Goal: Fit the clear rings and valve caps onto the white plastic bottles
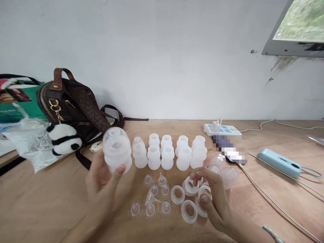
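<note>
My left hand (103,179) is wrapped round a white, wavy-sided baby bottle (117,152) with a clear cap on top, raised above the table. My right hand (214,192) hovers over several translucent collar rings (189,211), its thumb and fingers apart; whether a fingertip touches a ring I cannot tell. Between my hands lie several clear silicone nipples (150,210). Behind them stand several open white bottles (167,158) in two rows. At their left end is one bottle with a clear top (140,153). Clear dome caps (230,177) lie beyond my right hand.
A brown backpack (76,104) with a panda charm (66,139) stands at the left, by a clear plastic bag (30,145) and a green bag (27,101). To the right are a power strip (231,130), a phone (227,150), a blue device (279,162) and cables.
</note>
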### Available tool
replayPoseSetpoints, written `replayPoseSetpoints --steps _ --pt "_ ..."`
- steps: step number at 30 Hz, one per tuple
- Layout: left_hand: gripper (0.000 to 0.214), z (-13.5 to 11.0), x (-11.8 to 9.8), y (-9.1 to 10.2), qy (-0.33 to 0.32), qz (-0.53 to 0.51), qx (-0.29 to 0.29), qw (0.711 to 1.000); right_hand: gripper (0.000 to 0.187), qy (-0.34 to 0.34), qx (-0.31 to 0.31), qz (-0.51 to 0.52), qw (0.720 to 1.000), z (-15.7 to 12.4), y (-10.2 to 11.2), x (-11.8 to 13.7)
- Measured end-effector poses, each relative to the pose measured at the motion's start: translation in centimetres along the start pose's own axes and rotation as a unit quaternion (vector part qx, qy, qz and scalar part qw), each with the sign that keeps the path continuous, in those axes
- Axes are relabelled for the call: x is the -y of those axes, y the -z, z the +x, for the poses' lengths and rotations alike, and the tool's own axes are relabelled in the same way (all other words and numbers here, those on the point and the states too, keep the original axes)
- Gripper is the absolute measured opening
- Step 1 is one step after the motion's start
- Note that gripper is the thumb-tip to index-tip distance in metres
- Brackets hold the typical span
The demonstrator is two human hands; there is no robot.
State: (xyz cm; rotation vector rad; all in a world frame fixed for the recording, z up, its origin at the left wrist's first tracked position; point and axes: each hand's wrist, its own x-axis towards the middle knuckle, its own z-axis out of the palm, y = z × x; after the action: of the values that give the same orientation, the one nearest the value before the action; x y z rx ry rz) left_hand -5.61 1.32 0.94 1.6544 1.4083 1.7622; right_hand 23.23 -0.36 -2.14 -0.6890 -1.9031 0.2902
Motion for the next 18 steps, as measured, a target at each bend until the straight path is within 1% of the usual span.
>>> replayPoseSetpoints --steps 2,3,5,7,9,11,18 --pt "0.043 0.8 -0.1 0.4 0.053 -0.074 -0.015 0.996 0.026 0.012 0.007 -0.019 1.0 0.1 0.1 0.0" --pt "0.041 1.0 0.0 0.5 0.08 -0.097 -0.013 0.992 0.025 0.018 0.008 -0.026 0.999 0.2 0.1 0.0" --pt "0.038 0.9 0.3 0.8 0.119 -0.107 0.017 0.987 0.025 0.024 0.008 -0.026 0.999 0.3 0.2 -0.1" --pt "0.035 0.3 0.8 1.1 0.138 -0.093 0.052 0.985 0.025 0.024 0.001 -0.018 1.0 0.3 0.1 -0.2" --pt "0.031 -0.2 1.1 1.1 0.137 -0.069 0.085 0.985 0.025 0.027 -0.001 -0.016 1.0 0.3 0.1 -0.2" --pt "0.03 -0.5 1.4 0.9 0.121 -0.047 0.104 0.986 0.025 0.03 0.003 -0.026 0.999 0.4 0.0 -0.2" --pt "0.026 -0.2 1.9 -0.2 0.053 0.063 0.122 0.989 0.027 0.013 0.028 -0.059 0.998 0.5 0.3 0.1"
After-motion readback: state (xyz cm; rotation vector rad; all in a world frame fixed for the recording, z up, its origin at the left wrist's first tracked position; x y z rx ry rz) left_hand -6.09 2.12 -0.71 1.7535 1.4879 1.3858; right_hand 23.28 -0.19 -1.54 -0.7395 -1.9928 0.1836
